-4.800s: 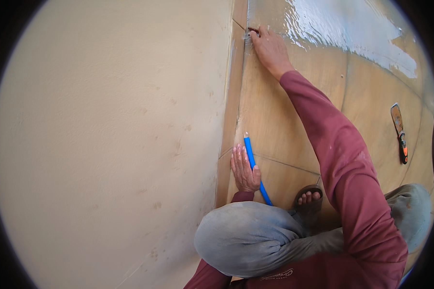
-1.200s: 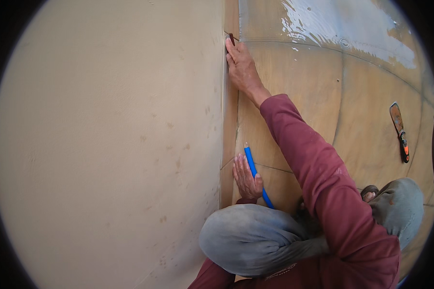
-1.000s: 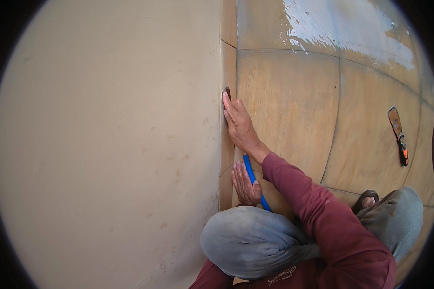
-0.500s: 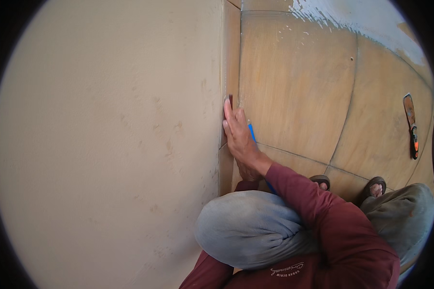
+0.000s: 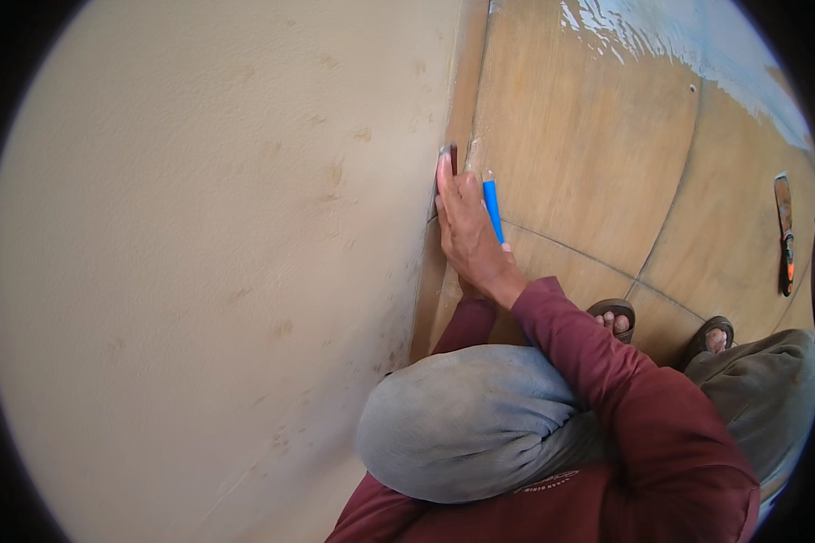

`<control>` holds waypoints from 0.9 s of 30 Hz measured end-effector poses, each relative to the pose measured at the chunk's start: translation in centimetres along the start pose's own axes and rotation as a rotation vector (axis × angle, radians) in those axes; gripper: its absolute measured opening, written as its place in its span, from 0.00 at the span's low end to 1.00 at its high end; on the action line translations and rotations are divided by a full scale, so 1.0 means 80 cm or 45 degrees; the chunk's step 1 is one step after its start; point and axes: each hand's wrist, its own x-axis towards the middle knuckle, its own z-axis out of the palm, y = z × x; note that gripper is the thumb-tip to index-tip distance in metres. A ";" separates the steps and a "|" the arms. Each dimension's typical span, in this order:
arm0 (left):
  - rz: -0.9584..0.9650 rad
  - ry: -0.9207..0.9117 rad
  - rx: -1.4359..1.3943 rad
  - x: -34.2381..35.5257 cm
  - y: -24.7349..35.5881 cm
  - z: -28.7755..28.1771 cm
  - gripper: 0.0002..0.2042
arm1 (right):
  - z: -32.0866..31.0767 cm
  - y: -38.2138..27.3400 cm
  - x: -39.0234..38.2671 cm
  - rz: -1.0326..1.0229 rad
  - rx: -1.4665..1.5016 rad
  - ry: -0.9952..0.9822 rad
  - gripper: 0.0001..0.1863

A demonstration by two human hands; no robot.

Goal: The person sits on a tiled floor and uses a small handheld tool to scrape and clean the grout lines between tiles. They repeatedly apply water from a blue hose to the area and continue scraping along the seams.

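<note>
I see right hand (image 5: 469, 217) grasping thin dark piece (image 5: 454, 157), tip jutting ahead; blue tube (image 5: 492, 210) just right of hand. Left hand (image 5: 469, 289) mostly hidden, can't tell grip.

"What's on the left there?"
"The wall (image 5: 244, 226), with the skirting (image 5: 467, 95) between it and the floor (image 5: 589, 136) on the right."
"And close in?"
"The right hand (image 5: 469, 226), with a small tool (image 5: 454, 159) in it, is against the skirting, in front of the left hand (image 5: 470, 289), mostly hidden. A tube (image 5: 493, 211) lies just right of them."
"Farther out?"
"A scraper (image 5: 784, 231) on the floor, well to the right; water (image 5: 743, 68) beyond."
</note>
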 end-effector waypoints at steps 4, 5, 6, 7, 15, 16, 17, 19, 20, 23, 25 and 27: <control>-0.037 -0.007 0.006 -0.001 -0.004 -0.007 0.47 | 0.003 -0.014 -0.004 -0.171 -0.195 0.093 0.36; -0.038 -0.008 0.011 0.000 -0.004 -0.009 0.47 | 0.013 -0.006 -0.011 -0.236 -0.254 0.128 0.33; -0.045 -0.004 0.015 -0.003 -0.005 -0.011 0.47 | 0.027 0.006 -0.023 -0.304 -0.309 0.156 0.31; -0.031 -0.017 0.009 0.001 0.000 -0.005 0.47 | 0.062 0.047 -0.034 -0.283 0.198 0.220 0.32; -0.191 -0.030 -0.028 -0.017 -0.049 0.004 0.49 | 0.020 0.002 0.010 -0.641 -0.147 0.487 0.33; -0.199 -0.036 -0.052 -0.012 -0.054 0.016 0.49 | 0.025 0.015 0.003 -0.666 -0.182 0.518 0.33; -0.252 -0.048 -0.049 -0.025 -0.061 0.017 0.49 | 0.035 0.032 -0.003 -0.693 -0.215 0.546 0.33; -0.240 -0.068 0.016 -0.025 -0.066 0.019 0.50 | 0.048 0.046 -0.012 -0.608 -0.287 0.522 0.34; -0.129 -0.084 0.113 -0.021 -0.049 0.013 0.50 | 0.059 0.057 -0.015 -0.605 -0.315 0.590 0.34; 0.214 -0.062 0.401 -0.016 -0.003 -0.002 0.49 | 0.034 0.050 0.004 -0.767 -0.151 0.629 0.33; 0.338 0.011 0.472 -0.019 0.018 -0.022 0.48 | -0.032 0.007 0.085 -0.830 -0.020 0.724 0.29; 0.410 0.125 0.363 -0.007 0.039 -0.022 0.47 | -0.122 -0.030 0.165 -0.881 -0.171 0.885 0.25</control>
